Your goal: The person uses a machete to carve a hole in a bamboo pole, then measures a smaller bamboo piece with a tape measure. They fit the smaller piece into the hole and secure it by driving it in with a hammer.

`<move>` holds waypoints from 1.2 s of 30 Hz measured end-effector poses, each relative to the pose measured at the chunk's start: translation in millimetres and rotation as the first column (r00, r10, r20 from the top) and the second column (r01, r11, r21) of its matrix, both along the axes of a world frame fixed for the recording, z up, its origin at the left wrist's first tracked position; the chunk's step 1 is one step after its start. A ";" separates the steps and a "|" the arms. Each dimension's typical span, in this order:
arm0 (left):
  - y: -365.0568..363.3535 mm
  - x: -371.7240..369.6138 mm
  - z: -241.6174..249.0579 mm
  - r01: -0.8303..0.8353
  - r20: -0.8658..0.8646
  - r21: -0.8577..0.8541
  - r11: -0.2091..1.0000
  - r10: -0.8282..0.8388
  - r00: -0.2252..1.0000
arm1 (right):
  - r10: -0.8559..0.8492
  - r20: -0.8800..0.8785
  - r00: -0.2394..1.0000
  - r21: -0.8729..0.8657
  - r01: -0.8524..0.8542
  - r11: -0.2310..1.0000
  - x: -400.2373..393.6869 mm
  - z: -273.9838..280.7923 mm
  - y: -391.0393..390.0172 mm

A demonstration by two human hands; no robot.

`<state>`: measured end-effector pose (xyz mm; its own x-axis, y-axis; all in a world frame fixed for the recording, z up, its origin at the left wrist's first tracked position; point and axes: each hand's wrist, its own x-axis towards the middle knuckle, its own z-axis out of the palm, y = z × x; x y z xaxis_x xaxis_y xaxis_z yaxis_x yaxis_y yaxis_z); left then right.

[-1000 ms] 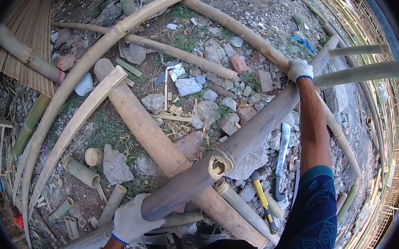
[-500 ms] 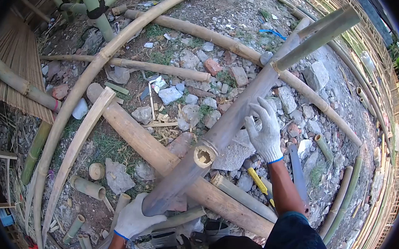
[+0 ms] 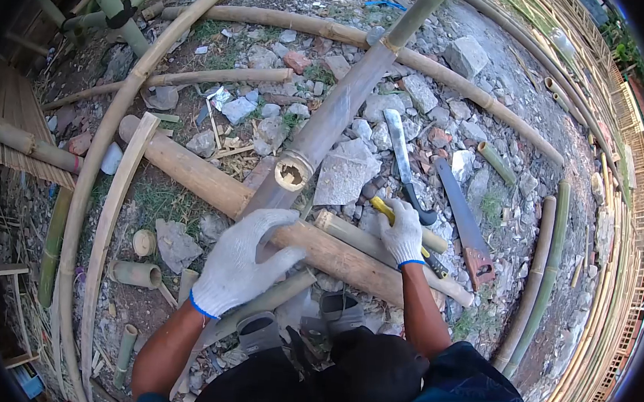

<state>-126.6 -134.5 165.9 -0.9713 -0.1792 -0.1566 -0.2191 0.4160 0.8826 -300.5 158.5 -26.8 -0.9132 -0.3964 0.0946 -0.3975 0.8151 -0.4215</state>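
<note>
A thick grey bamboo pole with a hole cut in its side near a joint slants across a brown bamboo log. My left hand, in a white glove, is over the pole's near end, thumb and fingers apart. My gloved right hand is closed around a yellow-and-black hand tool lying low over the rubble; its exact kind is partly hidden by the fingers. Just beyond that hand lies a machete with a black handle. A handsaw rests to its right.
Broken stones and bricks cover the ground, with a flat slab beside the pole. A long curved bamboo and a split strip stand on the left. Short bamboo pieces lie about. A bamboo fence runs along the right.
My left hand has loosened from the pole's near end and opened. My right hand has come down from above the pole to the yellow-and-black tool. The view has shifted, showing the machete.
</note>
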 end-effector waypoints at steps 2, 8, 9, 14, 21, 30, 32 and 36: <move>3.4 -14.1 -4.0 0.071 0.019 -0.081 0.994 -0.069 0.997 | -0.017 0.062 0.998 0.007 0.017 1.000 -9.6 -9.0 -5.3; 14.4 -50.7 -44.1 0.281 0.163 -0.273 0.920 -0.243 0.956 | 0.233 0.199 0.952 -0.167 -0.201 0.965 10.6 25.8 -41.3; 18.3 -54.8 -50.3 0.288 0.178 -0.298 0.910 -0.243 0.954 | 0.291 0.257 0.922 -0.104 -0.273 0.956 16.2 24.0 -45.6; 33.1 -55.5 -58.6 0.228 0.119 -0.265 0.937 -0.203 0.972 | 0.234 0.557 0.797 0.101 -0.345 0.933 14.7 -4.6 -47.2; 24.8 -53.7 -19.9 0.030 -0.112 0.122 0.992 -0.017 0.994 | 0.337 0.208 0.918 -0.368 -0.246 0.897 10.1 164.8 -57.5; 25.7 -79.2 55.3 0.057 -0.246 0.065 0.996 -0.039 0.968 | 0.461 -0.172 0.870 -0.782 -0.406 0.473 12.7 270.9 -127.1; 16.1 -83.6 53.1 0.091 -0.242 0.015 0.996 -0.085 0.967 | 0.426 -0.279 0.861 -0.642 -0.497 0.583 14.6 278.4 -133.3; 17.1 -85.3 74.8 0.034 -0.282 0.097 0.995 -0.006 0.960 | 0.466 -0.120 0.876 -0.774 -0.377 0.509 17.1 302.3 -143.1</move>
